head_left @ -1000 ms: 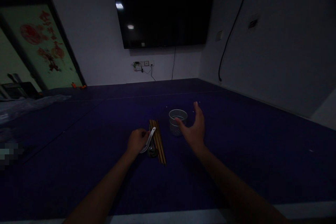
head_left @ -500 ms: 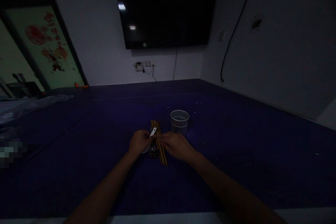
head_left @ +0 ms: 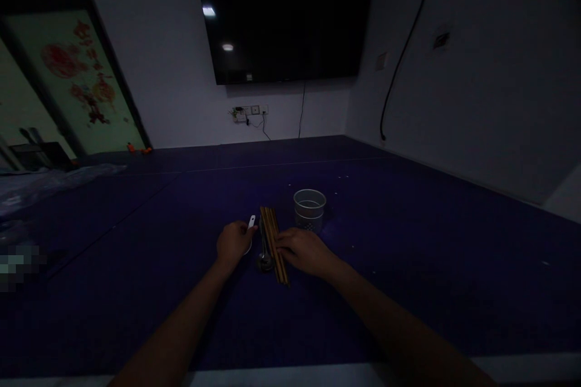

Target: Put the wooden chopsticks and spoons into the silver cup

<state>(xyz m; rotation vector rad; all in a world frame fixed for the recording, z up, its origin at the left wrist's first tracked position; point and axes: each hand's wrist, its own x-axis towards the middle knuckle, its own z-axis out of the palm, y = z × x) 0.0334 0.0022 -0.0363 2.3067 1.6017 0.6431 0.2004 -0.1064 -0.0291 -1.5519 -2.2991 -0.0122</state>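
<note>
My left hand (head_left: 233, 242) is closed around a white spoon (head_left: 252, 221); the handle's tip sticks up past my fingers and part of its pale bowl shows below them. Just right of it a metal spoon (head_left: 265, 262) lies with its bowl toward me. Beside that is a bundle of brown wooden chopsticks (head_left: 271, 233) on the dark blue surface. The fingers of my right hand (head_left: 305, 250) are pressed together on the bundle's right side; their tips are partly hidden. Behind my right hand stands an upright, round grey holder (head_left: 310, 213) with holes low in its wall.
The dark blue surface (head_left: 204, 314) reaches to the wall, with small white specks near the holder. Clear plastic wrapping (head_left: 86, 176) lies at the left. A black television (head_left: 290, 18) hangs above wall sockets (head_left: 254, 110). Small orange items (head_left: 138, 149) sit near the glass door.
My left hand has moved left with the white spoon, away from the metal spoon and chopsticks. The metal spoon now shows more fully. My right hand stays at the chopsticks.
</note>
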